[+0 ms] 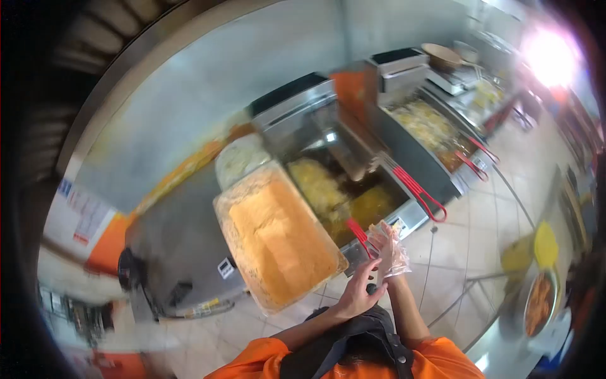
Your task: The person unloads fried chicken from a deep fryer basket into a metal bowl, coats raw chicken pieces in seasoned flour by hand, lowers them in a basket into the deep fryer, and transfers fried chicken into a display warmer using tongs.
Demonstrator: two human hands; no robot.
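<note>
My right hand (pixel 390 251) wears a clear, crumpled plastic glove, its fingers stretched forward near the fryer's front edge. Bare, my left hand (pixel 365 292) is beside the right wrist, with thumb and fingers apart; I cannot tell whether it touches the glove. Just left of the gloved hand is a red basket handle (pixel 358 234). A large clear tub (pixel 334 262) stands at the left, filled with orange-tan powder (pixel 271 230). Beyond it, pale pieces of food (pixel 315 186) fry in the oil of the nearer fryer (pixel 413 218).
A second fryer (pixel 413 91) with pale food stands to the right, with red handles (pixel 472 165) over its front. Behind the tub is a bowl (pixel 240 161) of whitish contents. A metal bowl (pixel 555 297) of orange-brown food sits lower right. Tiled floor (pixel 454 252) lies between.
</note>
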